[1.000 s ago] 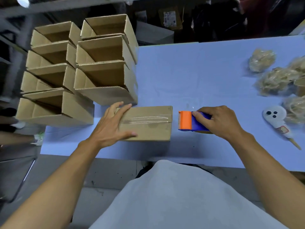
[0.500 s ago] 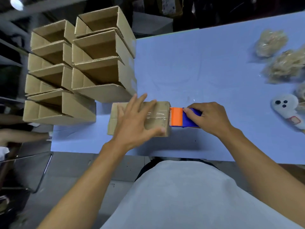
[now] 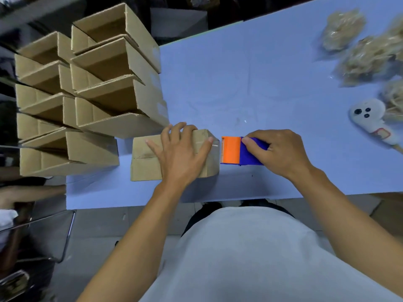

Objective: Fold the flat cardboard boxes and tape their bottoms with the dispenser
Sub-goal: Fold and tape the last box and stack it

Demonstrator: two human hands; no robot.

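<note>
A folded cardboard box (image 3: 145, 164) lies bottom-up near the front edge of the blue table (image 3: 250, 83). My left hand (image 3: 183, 153) lies flat on its top with fingers spread, covering the taped seam and reaching its right end. Clear tape shows at that right end. Just right of the box sits the orange and blue tape dispenser (image 3: 237, 150), with my right hand (image 3: 281, 151) shut on its blue body. A small gap separates the dispenser's orange end from the box.
Several folded open boxes (image 3: 113, 88) are stacked on their sides at the table's left end. Bags of straw-like filler (image 3: 362, 55) and a white ghost-shaped toy (image 3: 370, 118) lie at the right. A metal chair (image 3: 54, 234) stands at lower left beside another person's arm (image 3: 30, 190).
My left hand slid from the box's left end to its right end, pressing along the tape. The dispenser stays just off the box's right end in my right hand.
</note>
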